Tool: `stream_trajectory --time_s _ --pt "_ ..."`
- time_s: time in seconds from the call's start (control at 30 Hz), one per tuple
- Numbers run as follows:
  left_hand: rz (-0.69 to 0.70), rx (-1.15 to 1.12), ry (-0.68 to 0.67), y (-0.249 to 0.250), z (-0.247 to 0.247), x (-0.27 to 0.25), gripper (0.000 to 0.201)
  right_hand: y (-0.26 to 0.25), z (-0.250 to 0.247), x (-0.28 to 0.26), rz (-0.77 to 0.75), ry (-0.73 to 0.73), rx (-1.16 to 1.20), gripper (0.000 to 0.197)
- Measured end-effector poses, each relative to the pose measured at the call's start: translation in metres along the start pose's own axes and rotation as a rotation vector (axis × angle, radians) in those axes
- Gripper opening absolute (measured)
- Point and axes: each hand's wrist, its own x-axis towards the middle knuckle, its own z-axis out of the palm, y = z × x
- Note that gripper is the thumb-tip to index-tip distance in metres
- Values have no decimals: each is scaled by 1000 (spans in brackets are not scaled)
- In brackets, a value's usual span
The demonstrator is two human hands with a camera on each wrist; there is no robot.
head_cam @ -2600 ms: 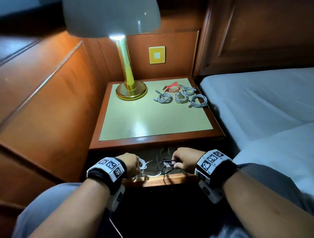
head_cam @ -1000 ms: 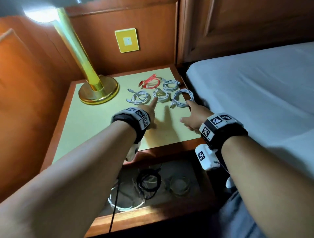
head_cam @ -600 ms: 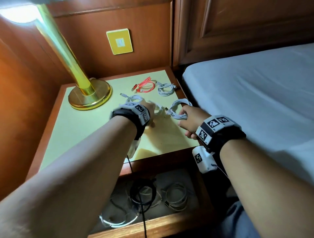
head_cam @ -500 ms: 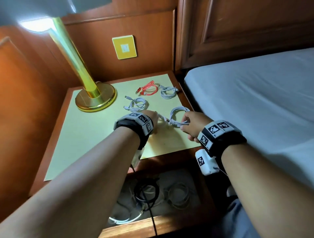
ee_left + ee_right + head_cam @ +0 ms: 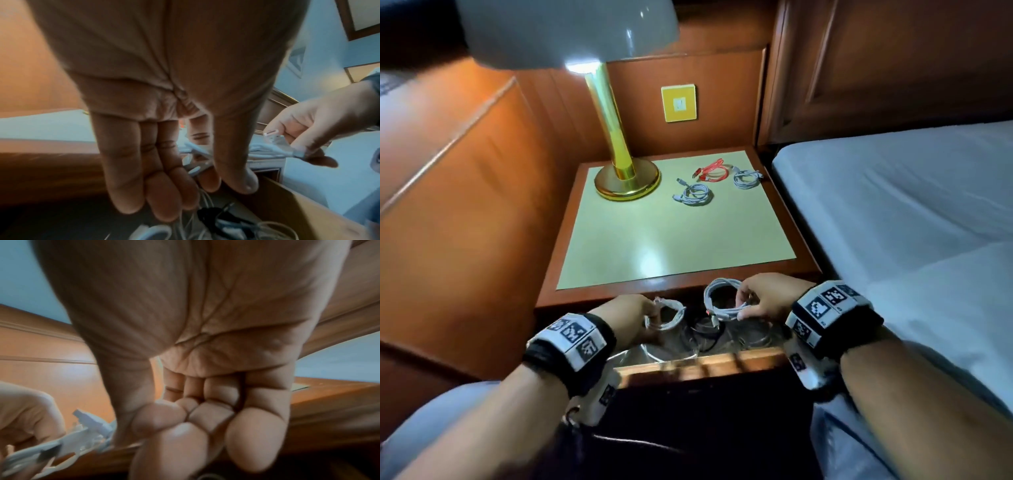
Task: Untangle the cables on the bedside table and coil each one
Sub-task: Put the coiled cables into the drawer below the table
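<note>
Both hands over open drawer (image 5: pixel 698 366): left grip (image 5: pixel 630 315) and right grip (image 5: pixel 763 298) each pinch white coil.

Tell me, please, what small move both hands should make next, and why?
Probably lower both coils into the open drawer and let go. The left hand and the right hand each hold a coiled white cable right above it, where other coils already lie.

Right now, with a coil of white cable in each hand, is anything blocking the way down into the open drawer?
Nothing visible blocks it. The left hand and right hand hold their white coils directly over the open drawer. Other cables already lie inside, so the coils would land among them.
</note>
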Motion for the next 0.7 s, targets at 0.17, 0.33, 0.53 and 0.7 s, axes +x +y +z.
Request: stream_trajectory --time_s 0.17,0.33,0.53,0.7 --pt "-52 24 -33 -10 19 -16 27 -20 24 3 15 -175 -74 24" --pt "-78 3 -31 -3 29 5 37 -10 29 18 191 -103 -113 29" --pt "-16 -87 -26 5 22 14 24 -9 29 19 226 -85 164 45" --pt "-14 -164 252 7 -19 45 40 9 -31 37 195 285 186 40"
